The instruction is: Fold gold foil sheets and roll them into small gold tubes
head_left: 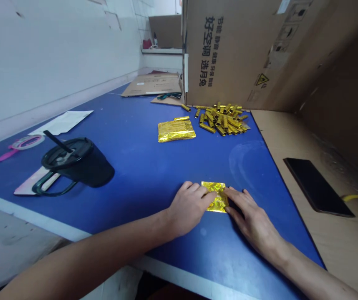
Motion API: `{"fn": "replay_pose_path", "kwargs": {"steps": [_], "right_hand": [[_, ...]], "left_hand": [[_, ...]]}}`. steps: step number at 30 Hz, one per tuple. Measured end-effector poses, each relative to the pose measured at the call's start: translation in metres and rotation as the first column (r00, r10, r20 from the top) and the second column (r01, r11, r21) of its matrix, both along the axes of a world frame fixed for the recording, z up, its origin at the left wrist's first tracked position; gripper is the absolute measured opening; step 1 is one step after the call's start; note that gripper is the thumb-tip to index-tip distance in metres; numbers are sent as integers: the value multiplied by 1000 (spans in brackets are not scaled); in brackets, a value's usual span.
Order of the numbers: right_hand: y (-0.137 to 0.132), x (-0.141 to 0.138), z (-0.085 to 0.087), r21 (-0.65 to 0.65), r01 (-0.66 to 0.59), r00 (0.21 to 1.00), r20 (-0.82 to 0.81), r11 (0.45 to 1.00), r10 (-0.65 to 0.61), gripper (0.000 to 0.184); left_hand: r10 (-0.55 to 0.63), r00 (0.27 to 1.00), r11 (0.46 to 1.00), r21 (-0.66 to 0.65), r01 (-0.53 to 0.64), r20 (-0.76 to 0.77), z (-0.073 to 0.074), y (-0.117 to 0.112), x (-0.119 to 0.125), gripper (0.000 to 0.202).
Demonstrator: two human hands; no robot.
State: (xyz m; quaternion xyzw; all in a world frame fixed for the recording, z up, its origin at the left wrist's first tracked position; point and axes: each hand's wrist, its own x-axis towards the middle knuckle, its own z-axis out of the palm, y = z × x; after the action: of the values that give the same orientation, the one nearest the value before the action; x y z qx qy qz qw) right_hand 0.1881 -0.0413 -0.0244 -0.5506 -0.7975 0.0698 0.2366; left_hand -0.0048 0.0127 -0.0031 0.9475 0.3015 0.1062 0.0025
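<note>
Gold crinkled foil (215, 196) lies on the blue tabletop (135, 166) between the two hands in the head view. The left hand (187, 208) and right hand (250, 221) are both open and flat, with their fingertips (229, 192) touching the foil's edges from either side, not gripping it. Beyond the hands sit a flat stack of gold foil (176, 130) and a heap of gold foil sticks (223, 118); a black tumbler (79, 162) stands well left of the left hand. Foil this thin could tear under hard fingertip pressure, or skid on the smooth tabletop if one hand presses harder than the other.
</note>
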Motion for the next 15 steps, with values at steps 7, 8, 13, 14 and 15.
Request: {"fn": "replay_pose_path", "kwargs": {"steps": [7,8,13,14,15], "right_hand": [[-2,-2,-1,55,-10,985,175,998,0,33],[-3,-2,0,58,-10,979,204,998,-2,34],[-5,-4,7,71,0,935,353,998,-25,36],[-6,-5,8,74,0,926,376,997,-28,37],[-6,-5,9,78,0,917,397,997,-31,37]], "left_hand": [[-25,998,999,32,26,-51,0,0,-1,26],[-31,998,999,36,33,-47,-1,0,-1,26],[-113,992,993,16,114,-53,-3,5,-4,27],[-121,991,993,8,121,-54,-3,6,-4,28],[-124,991,992,2,125,-53,-4,7,-4,28]]}}
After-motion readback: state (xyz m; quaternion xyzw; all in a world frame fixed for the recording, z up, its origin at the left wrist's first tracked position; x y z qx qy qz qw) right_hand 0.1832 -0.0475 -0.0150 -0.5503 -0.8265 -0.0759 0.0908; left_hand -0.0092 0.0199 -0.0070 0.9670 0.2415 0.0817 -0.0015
